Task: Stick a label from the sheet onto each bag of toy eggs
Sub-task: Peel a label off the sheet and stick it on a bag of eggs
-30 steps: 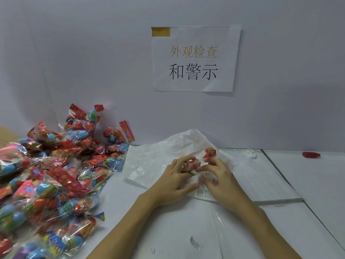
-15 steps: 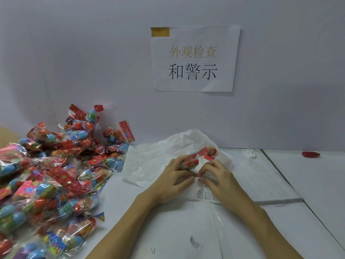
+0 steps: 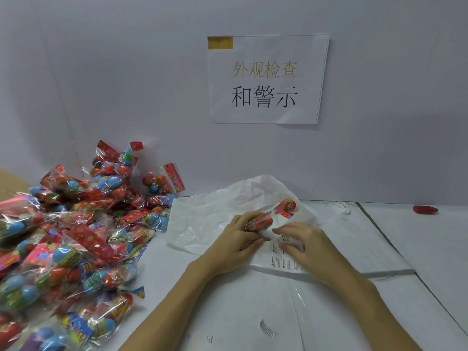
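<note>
Left hand [image 3: 234,245] grasping a bag [image 3: 260,221] of eggs above the label sheet [image 3: 281,262], right hand [image 3: 307,245] with fingers curled on the sheet, pinching at a label; big pile of bags [image 3: 76,236] at bench [image 3: 417,249] left; paper sign [image 3: 266,79] on wall

- You're at a packing or inspection bench in a small factory or workshop, not a home.
- At 12 o'clock a printed paper sign [image 3: 267,78] in Chinese characters is taped to a plain grey partition wall [image 3: 379,97], marking the station.
- At 9 o'clock a bulk heap of identical bagged toy eggs [image 3: 68,239] points to batch work.
- In front of you lies a warning label sheet [image 3: 283,259] on a white worktable [image 3: 417,249] covered with paper and plastic sheeting.
</note>
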The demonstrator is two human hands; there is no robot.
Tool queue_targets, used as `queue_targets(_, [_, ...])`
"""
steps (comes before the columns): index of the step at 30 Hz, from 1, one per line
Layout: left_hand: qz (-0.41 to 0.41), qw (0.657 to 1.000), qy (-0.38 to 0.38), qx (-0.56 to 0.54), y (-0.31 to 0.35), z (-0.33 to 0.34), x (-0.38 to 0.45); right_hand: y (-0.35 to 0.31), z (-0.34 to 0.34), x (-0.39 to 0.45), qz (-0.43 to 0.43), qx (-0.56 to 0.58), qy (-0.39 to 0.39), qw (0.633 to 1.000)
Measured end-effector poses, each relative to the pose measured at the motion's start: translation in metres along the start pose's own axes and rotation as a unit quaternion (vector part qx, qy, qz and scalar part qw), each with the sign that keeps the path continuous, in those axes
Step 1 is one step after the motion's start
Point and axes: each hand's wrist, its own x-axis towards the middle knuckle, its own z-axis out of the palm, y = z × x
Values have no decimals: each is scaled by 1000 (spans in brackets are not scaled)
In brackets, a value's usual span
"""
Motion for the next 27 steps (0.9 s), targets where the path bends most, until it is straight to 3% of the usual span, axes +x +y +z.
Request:
queue_targets(19, [1, 1000, 9, 17, -2, 3, 0, -7, 2, -1, 18, 5, -14, 1000])
queue_targets(21, [-13, 1000, 5, 16, -2, 2, 1, -11, 0, 0, 17, 36, 32, 999])
queue_targets(23, [-36, 999, 10, -8, -2, 0, 1, -17, -3, 1, 18, 110, 138, 984])
queue_targets(25, [-75, 993, 35, -81, 1, -4, 2, -21, -7, 2, 42, 214, 216, 952])
queue_targets(27, [-114, 973, 102, -173, 5, -13, 5, -23, -10, 4, 84, 325, 241, 911])
